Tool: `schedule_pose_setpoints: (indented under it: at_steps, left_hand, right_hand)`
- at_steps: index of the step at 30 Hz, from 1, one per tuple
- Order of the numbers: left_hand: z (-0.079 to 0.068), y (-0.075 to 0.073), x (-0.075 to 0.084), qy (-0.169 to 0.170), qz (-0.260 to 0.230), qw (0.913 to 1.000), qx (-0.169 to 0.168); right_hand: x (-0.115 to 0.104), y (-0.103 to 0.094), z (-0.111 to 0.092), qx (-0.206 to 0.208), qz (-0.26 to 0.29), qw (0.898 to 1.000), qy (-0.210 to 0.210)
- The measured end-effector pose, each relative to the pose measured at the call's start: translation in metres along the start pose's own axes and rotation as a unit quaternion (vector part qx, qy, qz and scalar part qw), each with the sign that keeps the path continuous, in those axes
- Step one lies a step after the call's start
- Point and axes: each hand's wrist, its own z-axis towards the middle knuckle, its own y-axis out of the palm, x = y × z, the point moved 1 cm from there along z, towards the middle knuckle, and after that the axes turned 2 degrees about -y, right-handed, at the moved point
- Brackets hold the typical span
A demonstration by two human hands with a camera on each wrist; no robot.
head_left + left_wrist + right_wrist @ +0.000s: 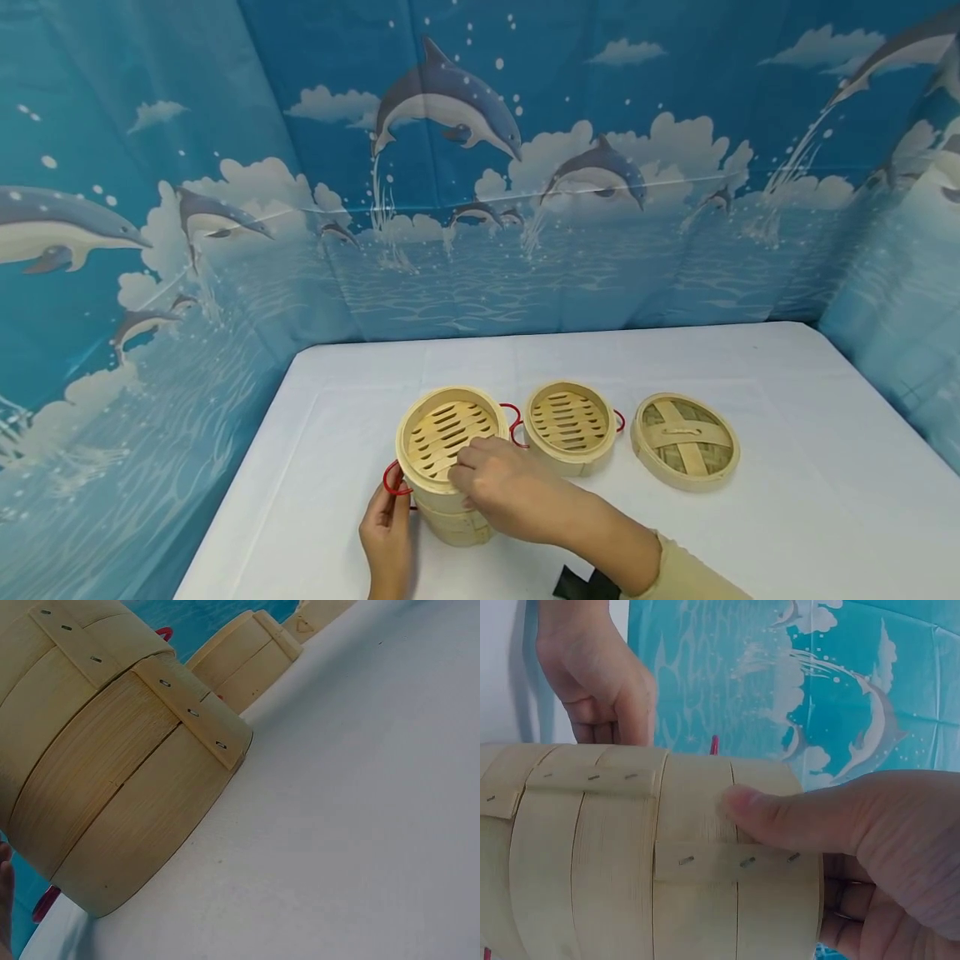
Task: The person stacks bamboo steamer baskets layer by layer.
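Observation:
Round bamboo steamer baskets (457,527) stand stacked on the white table, with slats across the top basket (442,437). My right hand (517,492) grips the near right rim of that top basket. In the right wrist view its thumb (757,814) lies along the outer wall, and the other fingers go over the rim. My left hand (386,529) holds the left side of the stack by a red loop handle (388,482). Its fingertips are partly hidden behind the wall in the right wrist view.
Right of the stack is a smaller-looking single steamer basket (567,421) with red handles. A woven bamboo lid (686,442) lies farther right. Something black (573,583) shows at the table's front edge. Dolphin-print curtain (525,250) encloses the white table (787,500).

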Motion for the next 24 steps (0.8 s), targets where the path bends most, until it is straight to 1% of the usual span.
schedule_pose_setpoints:
  at_steps: [3, 6, 10, 12, 15, 17, 19, 24]
  left_hand:
    - [0.0, 0.0, -0.002, -0.012, -0.007, 0.9999, 0.001]
    - [0.001, 0.0, -0.002, -0.014, -0.009, 0.9999, 0.0]
    - [0.001, 0.0, 0.003, -0.002, -0.008, 1.0, -0.001]
    - [0.002, 0.001, 0.008, 0.0, -0.012, 0.9999, -0.002]
    - [0.002, 0.001, 0.013, -0.001, -0.013, 0.9999, -0.004]
    - [0.002, 0.002, 0.013, -0.004, -0.013, 0.9999, -0.004]
    - [0.002, 0.001, 0.009, -0.009, -0.012, 0.9999, -0.003]
    - [0.0, 0.0, -0.002, -0.005, -0.018, 0.9998, -0.001]
  right_hand:
    - [0.006, -0.003, -0.002, -0.009, 0.03, 0.999, -0.004]
    - [0.013, -0.008, -0.006, -0.023, 0.075, 0.997, -0.009]
    - [0.023, -0.013, -0.011, -0.034, 0.116, 0.993, -0.013]
    - [0.027, -0.014, -0.012, -0.035, 0.13, 0.991, -0.013]
    - [0.029, -0.015, -0.014, -0.033, 0.143, 0.989, -0.013]
    - [0.029, -0.014, -0.015, -0.031, 0.147, 0.989, -0.013]
    - [0.028, -0.013, -0.015, -0.026, 0.146, 0.989, -0.013]
    - [0.026, -0.009, -0.015, -0.001, 0.137, 0.99, -0.025]
